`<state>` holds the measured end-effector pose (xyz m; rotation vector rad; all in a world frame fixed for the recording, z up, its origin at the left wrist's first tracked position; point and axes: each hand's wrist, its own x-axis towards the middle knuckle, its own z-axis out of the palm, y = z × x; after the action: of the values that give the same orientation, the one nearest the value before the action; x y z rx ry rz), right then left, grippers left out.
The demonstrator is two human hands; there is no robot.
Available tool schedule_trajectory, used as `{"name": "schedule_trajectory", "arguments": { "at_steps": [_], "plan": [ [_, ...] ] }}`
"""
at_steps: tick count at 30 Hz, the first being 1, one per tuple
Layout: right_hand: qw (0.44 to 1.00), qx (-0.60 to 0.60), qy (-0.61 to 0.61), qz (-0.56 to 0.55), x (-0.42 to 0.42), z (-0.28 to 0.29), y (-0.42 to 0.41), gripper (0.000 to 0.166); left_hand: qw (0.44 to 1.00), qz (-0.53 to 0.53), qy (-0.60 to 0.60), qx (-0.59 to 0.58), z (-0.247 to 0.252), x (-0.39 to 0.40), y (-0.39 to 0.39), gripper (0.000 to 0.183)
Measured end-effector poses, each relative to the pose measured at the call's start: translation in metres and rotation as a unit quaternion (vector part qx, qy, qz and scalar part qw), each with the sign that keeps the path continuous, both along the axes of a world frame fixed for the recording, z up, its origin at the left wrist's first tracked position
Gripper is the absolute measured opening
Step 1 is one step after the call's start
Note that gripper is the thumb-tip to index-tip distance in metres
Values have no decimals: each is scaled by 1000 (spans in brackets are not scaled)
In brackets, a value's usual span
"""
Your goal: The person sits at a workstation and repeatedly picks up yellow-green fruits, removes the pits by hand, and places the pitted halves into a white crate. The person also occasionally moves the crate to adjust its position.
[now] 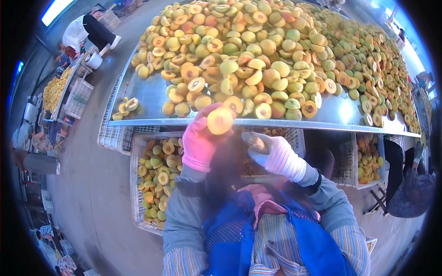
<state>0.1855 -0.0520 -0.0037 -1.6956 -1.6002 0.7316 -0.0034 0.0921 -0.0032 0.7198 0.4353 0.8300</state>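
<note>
My left hand (200,141), in a pink glove, holds a halved yellow fruit (220,120), like a peach or apricot, just in front of the metal table's front edge (269,123). Its cut face is turned up to the camera. My right hand (276,151), in a striped knit glove, is closed on a small dark tool (255,142); its tip is blurred, so its kind is unclear. A large heap of halved fruit (255,65) covers much of the table beyond both hands, some halves with the stone still in.
A plastic crate (134,200) of fruit halves stands below at the left, and another crate (369,186) of fruit at the right. Dark pieces lie in a container between my arms. A person (93,31) bends at the upper left; a seated person (411,193) is at the right.
</note>
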Motion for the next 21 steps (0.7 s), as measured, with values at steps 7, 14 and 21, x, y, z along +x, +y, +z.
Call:
{"name": "schedule_trajectory", "arguments": {
  "at_steps": [7,14,21],
  "plan": [
    [999,-17,-47,-12,-9,13,-19,51,1000,-9,27,10,11,17,-61,68],
    [995,-42,-86,-20,-8,11,-37,60,998,-17,34,43,9,25,-87,58],
    [986,-112,-122,-23,-17,-6,-35,57,930,138,241,242,6,43,-117,53]
  ]
}}
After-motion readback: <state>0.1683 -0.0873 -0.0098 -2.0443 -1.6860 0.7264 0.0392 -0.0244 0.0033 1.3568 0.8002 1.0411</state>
